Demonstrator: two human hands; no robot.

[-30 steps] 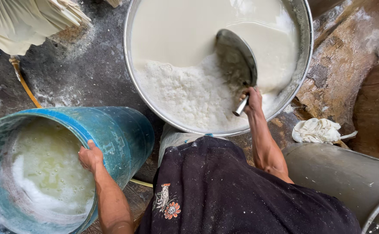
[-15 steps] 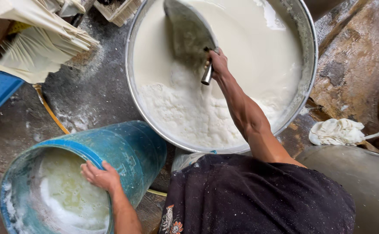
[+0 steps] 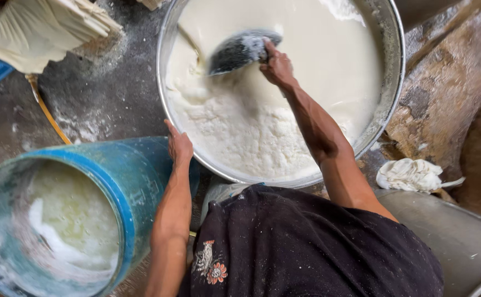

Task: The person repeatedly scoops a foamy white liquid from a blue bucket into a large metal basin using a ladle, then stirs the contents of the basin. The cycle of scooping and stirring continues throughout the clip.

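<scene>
The big metal basin takes up most of the far middle, full of white liquid with a lumpy white curd mass heaped on its near side. Next biggest is the blue barrel tipped over at the near left, a greenish-white residue pooled inside. The right hand is closed tight around the handle of a flat metal scoop, whose blade sits half in the liquid at the far side of the basin. The left hand lies open and flat on the barrel's wall, just beside the basin rim, gripping nothing (more steadying than holding, I'd say). My guess at what could go wrong: a quick sweep of the scoop could slop liquid over the rim, and the barrel on its side could roll if that palm lifts. The floor is dark, wet concrete dusted white, with a crumpled white cloth at the right and a stack of pale folded cloth at the far left. Looks like a rough workshop.
</scene>
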